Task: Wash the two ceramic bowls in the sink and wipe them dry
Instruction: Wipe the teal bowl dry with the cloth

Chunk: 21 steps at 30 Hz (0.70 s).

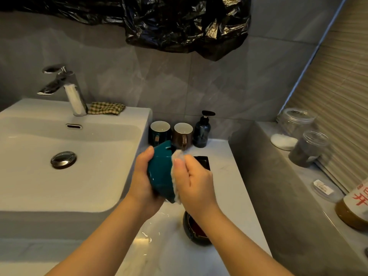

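I hold a teal ceramic bowl [161, 172] on its side above the counter, just right of the white sink [65, 176]. My left hand [142, 176] grips its outer wall from the left. My right hand [194, 182] presses a pale cloth [176, 156] against the bowl's right side, fingers curled round the cloth. A second, dark bowl [192, 233] with a reddish inside stands on the counter below my right forearm, partly hidden by it.
A chrome tap [65, 88] and a checked cloth [106, 108] sit on the sink's back ledge. Two mugs [171, 133], a dark pump bottle [202, 130] and a black square dish [204, 161] stand behind my hands. Jars and a bottle line the right ledge [302, 176].
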Tool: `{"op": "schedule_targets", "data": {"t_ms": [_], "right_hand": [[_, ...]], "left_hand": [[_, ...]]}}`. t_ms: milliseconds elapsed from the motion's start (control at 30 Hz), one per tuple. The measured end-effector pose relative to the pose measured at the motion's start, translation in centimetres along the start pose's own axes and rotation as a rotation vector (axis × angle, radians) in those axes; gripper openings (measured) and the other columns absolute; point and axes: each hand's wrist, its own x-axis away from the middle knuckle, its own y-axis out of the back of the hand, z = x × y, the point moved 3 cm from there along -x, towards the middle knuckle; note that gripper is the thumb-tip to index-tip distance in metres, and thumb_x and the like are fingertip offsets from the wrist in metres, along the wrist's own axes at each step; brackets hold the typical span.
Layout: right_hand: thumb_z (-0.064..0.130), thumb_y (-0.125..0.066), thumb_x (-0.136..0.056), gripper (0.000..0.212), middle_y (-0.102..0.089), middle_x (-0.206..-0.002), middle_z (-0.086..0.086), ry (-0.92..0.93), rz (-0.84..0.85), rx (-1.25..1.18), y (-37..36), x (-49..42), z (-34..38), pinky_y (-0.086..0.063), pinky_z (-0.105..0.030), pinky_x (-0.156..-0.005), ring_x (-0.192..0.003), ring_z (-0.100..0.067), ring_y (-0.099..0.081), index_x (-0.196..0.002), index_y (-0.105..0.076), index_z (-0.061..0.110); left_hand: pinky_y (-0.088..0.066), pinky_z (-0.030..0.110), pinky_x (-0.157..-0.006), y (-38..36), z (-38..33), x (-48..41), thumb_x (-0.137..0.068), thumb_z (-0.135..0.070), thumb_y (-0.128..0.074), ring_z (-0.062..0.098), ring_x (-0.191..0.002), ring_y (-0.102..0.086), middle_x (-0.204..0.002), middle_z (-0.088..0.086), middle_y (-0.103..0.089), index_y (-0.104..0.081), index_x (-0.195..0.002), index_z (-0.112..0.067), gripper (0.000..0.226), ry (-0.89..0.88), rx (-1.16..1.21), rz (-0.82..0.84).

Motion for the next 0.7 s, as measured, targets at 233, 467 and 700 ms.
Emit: {"op": "schedule_targets", "data": {"t_ms": [233,467,700], "right_hand": [[0.035,-0.039,-0.095,0.019,-0.046,-0.091,0.014,-0.275,-0.403,-0.406,4.4,-2.1,-0.7,-0.043,-0.007,-0.073,-0.081,0.011,-0.052,-0.086,-0.053,0.026],[0.037,-0.055,-0.088,0.017,-0.061,-0.093,0.002,-0.14,0.24,-0.18,0.1,-0.5,0.9,-0.057,-0.032,-0.073,-0.088,-0.008,-0.061,-0.096,-0.043,0.045],[0.07,-0.027,-0.074,0.076,-0.053,-0.126,0.001,0.035,0.677,0.205,-0.9,-0.2,1.1,-0.035,-0.038,-0.106,-0.122,-0.016,-0.041,-0.126,-0.047,0.019]], "left_hand": [[-0.049,0.049,-0.08,1.6,-0.1,-0.3,-0.066,-0.067,-0.049,0.037,-0.089,-0.063,-0.1,0.018,-0.069,-0.075,-0.088,-0.014,0.062,0.309,0.287,0.077],[-0.056,0.04,-0.056,0.9,-0.8,-0.3,-0.07,-0.059,-0.047,0.027,-0.061,-0.067,-0.074,0.013,-0.07,-0.074,-0.077,-0.014,0.053,0.236,0.217,0.075],[-0.055,0.029,-0.06,1.8,-0.6,-0.5,-0.077,-0.056,-0.046,0.021,-0.061,-0.068,-0.072,0.009,-0.07,-0.076,-0.069,-0.011,0.055,0.227,0.184,0.022]]}}
